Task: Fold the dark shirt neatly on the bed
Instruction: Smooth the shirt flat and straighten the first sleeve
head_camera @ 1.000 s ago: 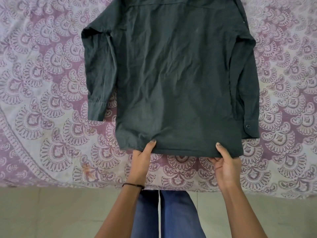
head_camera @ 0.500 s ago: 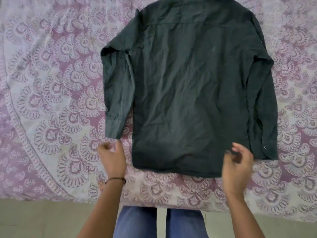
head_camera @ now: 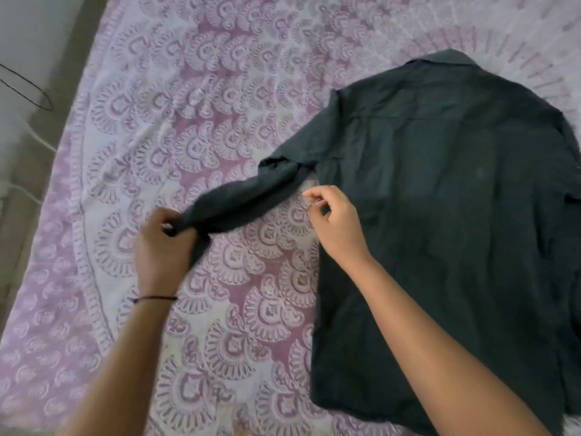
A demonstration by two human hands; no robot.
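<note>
The dark shirt point(head_camera: 456, 221) lies back-up on the bed, filling the right half of the view, collar at the far end. Its left sleeve point(head_camera: 248, 199) is pulled out sideways to the left across the sheet. My left hand point(head_camera: 163, 247) is shut on the sleeve's cuff end. My right hand point(head_camera: 336, 221) hovers beside the shirt's left edge near the armpit, thumb and forefinger pinched close together with no cloth visibly between them. The shirt's right side runs past the frame edge.
The bed carries a purple and white patterned sheet point(head_camera: 195, 99). Its left edge point(head_camera: 72, 121) runs diagonally, with floor and a thin dark cable point(head_camera: 28, 89) beyond it. A white cord point(head_camera: 28, 140) lies beside the bed edge.
My view has swung left. My left hand moved up from below the cuff, took hold of it and pulled the sleeve out sideways. My right hand left the hem and came to the armpit.
</note>
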